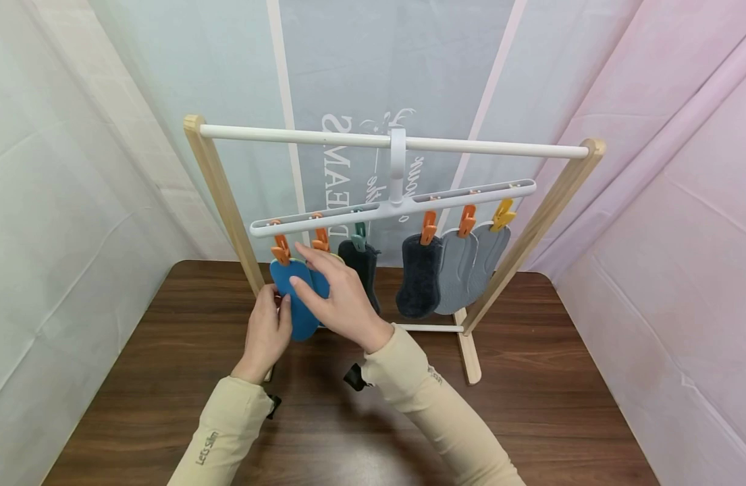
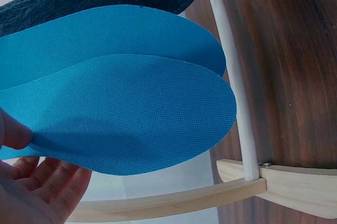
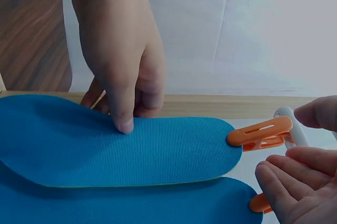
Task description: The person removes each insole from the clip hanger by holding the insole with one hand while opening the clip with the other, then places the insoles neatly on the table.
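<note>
A blue insole (image 1: 302, 314) hangs from an orange clip (image 1: 281, 250) at the left end of a white hanger (image 1: 342, 217). My left hand (image 1: 266, 331) pinches its left edge, thumb on the face and fingers behind, as the insole (image 2: 147, 116) and hand (image 2: 47, 190) show in the left wrist view. My right hand (image 1: 348, 300) is in front of the insoles, fingers extended, holding nothing. In the right wrist view, this hand (image 3: 303, 176) is beside the orange clip (image 3: 260, 131), which grips the insole's end. A second blue insole (image 3: 147, 205) overlaps behind the first.
The hanger hooks over the white rail (image 1: 500, 146) of a wooden stand (image 1: 227, 202). Further right hang a black insole (image 1: 362, 270), a dark fuzzy insole (image 1: 418, 280) and two grey ones (image 1: 454, 270). The stand is on a dark wooden table (image 1: 530, 405), with curtains around.
</note>
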`<state>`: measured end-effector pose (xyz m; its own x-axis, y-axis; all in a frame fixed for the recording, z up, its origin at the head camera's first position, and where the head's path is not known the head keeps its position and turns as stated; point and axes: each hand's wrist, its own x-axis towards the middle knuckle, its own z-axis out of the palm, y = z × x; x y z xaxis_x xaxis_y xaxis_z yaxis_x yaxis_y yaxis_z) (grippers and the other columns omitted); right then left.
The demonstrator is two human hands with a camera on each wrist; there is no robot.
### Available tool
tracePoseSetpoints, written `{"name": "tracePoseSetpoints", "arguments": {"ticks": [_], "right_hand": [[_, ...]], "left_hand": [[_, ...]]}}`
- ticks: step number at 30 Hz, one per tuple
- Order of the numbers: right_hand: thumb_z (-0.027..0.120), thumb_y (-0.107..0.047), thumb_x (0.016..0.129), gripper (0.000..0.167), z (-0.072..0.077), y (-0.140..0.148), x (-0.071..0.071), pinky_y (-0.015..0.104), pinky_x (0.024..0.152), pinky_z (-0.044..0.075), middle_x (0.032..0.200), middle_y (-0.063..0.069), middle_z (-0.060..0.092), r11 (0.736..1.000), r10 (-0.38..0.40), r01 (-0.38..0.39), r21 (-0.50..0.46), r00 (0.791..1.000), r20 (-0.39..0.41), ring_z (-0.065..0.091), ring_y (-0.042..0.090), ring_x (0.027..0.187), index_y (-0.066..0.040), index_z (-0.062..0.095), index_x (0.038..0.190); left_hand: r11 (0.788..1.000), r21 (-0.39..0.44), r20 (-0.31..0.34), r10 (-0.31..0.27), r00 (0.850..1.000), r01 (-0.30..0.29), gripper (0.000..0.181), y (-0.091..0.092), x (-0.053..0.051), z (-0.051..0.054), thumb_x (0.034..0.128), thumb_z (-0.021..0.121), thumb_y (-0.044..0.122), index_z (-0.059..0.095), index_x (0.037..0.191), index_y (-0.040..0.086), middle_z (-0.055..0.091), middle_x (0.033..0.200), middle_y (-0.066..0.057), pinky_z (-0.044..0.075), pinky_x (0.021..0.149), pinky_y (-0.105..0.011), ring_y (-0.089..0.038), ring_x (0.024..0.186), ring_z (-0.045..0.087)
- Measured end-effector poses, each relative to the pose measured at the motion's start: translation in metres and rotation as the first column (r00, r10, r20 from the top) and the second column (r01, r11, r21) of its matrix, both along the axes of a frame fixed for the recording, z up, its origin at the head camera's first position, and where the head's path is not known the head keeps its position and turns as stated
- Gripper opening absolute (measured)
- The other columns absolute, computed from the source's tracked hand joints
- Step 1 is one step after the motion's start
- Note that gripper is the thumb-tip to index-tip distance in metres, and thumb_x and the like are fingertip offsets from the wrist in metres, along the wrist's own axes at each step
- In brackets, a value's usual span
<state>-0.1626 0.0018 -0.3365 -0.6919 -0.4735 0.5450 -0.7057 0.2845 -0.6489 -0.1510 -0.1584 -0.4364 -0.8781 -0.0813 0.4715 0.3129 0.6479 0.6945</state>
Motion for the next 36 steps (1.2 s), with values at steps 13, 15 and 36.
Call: {"name": "tracePoseSetpoints", "arguments": {"ticks": [13, 15, 36], "right_hand": [[0.057, -0.019, 0.097, 0.053, -0.002, -0.015, -0.005, 0.036, 0.108, 0.04, 0.147, 0.011, 0.044, 0.999, -0.029, 0.029, 0.02, 1.0, 0.009, 0.045, 0.023, 0.134, -0.005, 0.039, 0.145], [0.056, -0.019, 0.098, 0.055, -0.003, -0.016, -0.006, 0.036, 0.109, 0.039, 0.149, 0.011, 0.042, 0.999, -0.022, 0.022, 0.029, 1.0, 0.01, 0.043, 0.023, 0.136, -0.006, 0.037, 0.147], [0.053, -0.018, 0.1, 0.048, -0.006, -0.035, -0.012, 0.027, 0.105, 0.042, 0.147, 0.013, 0.044, 0.98, -0.012, 0.045, -0.193, 0.985, 0.171, 0.05, 0.023, 0.13, 0.0, 0.041, 0.143]], "left_hand": [[1.0, 0.008, 0.012, 0.003, 1.0, -0.003, 0.023, 0.001, 0.001, -0.002, 0.1005, 0.046, 0.007, 0.047, 0.116, -0.009, 0.053, 0.103, -0.024, 0.05, 0.077, -0.049, -0.036, 0.091, 0.057], [1.0, 0.011, 0.018, 0.003, 1.0, -0.003, 0.023, 0.002, 0.001, -0.002, 0.1003, 0.046, 0.007, 0.047, 0.117, -0.009, 0.053, 0.104, -0.024, 0.049, 0.077, -0.049, -0.036, 0.091, 0.057], [0.999, 0.053, 0.029, 0.002, 1.0, -0.004, 0.021, 0.002, 0.003, -0.007, 0.1006, 0.047, 0.008, 0.047, 0.116, -0.007, 0.055, 0.102, -0.023, 0.05, 0.078, -0.05, -0.035, 0.092, 0.059]]}}
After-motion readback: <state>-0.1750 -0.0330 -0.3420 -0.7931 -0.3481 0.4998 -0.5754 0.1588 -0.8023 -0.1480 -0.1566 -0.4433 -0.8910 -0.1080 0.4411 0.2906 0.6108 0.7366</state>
